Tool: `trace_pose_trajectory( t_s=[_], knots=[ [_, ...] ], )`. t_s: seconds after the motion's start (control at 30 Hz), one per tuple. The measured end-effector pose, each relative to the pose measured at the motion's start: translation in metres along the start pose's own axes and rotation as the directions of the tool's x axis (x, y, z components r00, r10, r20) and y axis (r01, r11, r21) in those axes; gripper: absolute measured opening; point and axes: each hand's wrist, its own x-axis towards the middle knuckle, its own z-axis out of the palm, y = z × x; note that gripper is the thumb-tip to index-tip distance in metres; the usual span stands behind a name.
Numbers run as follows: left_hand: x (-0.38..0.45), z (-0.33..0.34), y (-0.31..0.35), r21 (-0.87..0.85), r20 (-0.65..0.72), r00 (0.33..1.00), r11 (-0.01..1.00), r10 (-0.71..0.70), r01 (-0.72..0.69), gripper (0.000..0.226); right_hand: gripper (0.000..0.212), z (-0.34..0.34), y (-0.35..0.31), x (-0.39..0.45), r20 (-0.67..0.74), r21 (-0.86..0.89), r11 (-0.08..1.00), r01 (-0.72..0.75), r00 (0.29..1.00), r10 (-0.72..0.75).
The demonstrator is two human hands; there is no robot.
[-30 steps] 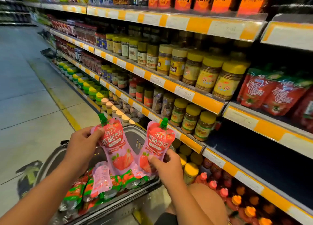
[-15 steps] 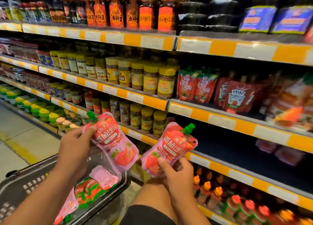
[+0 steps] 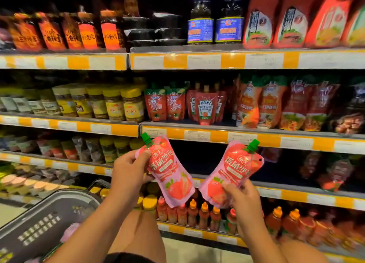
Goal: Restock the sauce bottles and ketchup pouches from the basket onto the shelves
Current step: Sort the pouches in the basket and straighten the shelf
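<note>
Left hand (image 3: 129,168) grips one ketchup pouch (image 3: 167,169) near its top, right hand (image 3: 244,198) pinches another pouch (image 3: 235,171) by its bottom corner, both before the dark shelf gap (image 3: 207,164). That corner pinch looks sketchy, it could slip.

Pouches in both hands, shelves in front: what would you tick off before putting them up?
1. Left hand grip on left pouch: ok, fingers curl round its upper edge.
2. Right hand grip on right pouch: ok, pinched at the bottom corner.
3. Green caps on: ok, both show.
4. Free spot: ok, the dark shelf behind the pouches looks bare.
5. Matching price tag: cannot tell, tags are blurred.
6. Basket out of the way: ok, low on the left.
</note>
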Motion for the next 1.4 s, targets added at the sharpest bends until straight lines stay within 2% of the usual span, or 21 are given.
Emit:
trace_pose_trajectory(
  t_s=[0.13,0.23,0.33,0.4,0.47,0.7,0.83,0.93,1.0,1.17,1.4],
  knots=[
    [-0.006,0.042,-0.002,0.073,0.105,0.995,0.997,-0.005,-0.003,0.025,0.017,-0.035,-0.012,0.010,0.039,-0.133,0.990,-0.040,0.998,0.045],
    [-0.007,0.064,-0.011,0.119,0.149,0.988,0.993,-0.045,0.028,0.027,0.017,-0.056,-0.013,0.015,0.054,-0.364,0.931,-0.016,0.998,0.038],
    [-0.005,0.079,-0.032,0.099,0.141,0.980,0.987,-0.138,0.125,0.031,0.021,-0.075,-0.013,0.020,0.102,-0.533,0.845,-0.040,0.989,0.111],
    [-0.003,0.088,-0.048,0.086,0.132,0.968,0.975,-0.213,0.203,0.030,0.028,-0.086,-0.013,0.025,0.100,-0.616,0.784,-0.076,0.980,0.174],
    [-0.002,0.098,-0.063,0.107,0.131,0.956,0.962,-0.263,0.250,0.024,0.027,-0.093,-0.012,0.032,0.077,-0.670,0.735,-0.104,0.975,0.209],
    [0.013,0.148,-0.093,0.180,0.162,0.908,0.916,-0.387,0.358,0.019,0.019,-0.106,-0.005,0.072,-0.074,-0.664,0.706,-0.247,0.961,0.266],
    [0.027,0.182,-0.102,0.192,0.177,0.890,0.902,-0.421,0.388,0.015,0.014,-0.113,-0.002,0.099,-0.111,-0.629,0.732,-0.261,0.963,0.248],
    [0.042,0.207,-0.102,0.162,0.185,0.883,0.900,-0.431,0.405,0.011,0.024,-0.120,-0.002,0.119,-0.161,-0.563,0.780,-0.275,0.962,0.223],
    [0.054,0.221,-0.102,0.150,0.195,0.885,0.904,-0.424,0.400,0.009,0.031,-0.128,0.000,0.132,-0.203,-0.504,0.815,-0.284,0.957,0.208],
    [0.079,0.251,-0.102,0.077,0.194,0.903,0.923,-0.384,0.376,0.014,0.017,-0.147,-0.004,0.160,-0.269,-0.442,0.864,-0.240,0.955,0.128],
    [0.102,0.290,-0.118,0.016,0.351,0.907,0.970,-0.231,0.241,0.024,0.017,-0.166,-0.001,0.190,-0.321,-0.468,0.858,-0.210,0.945,0.057]
  ],
)
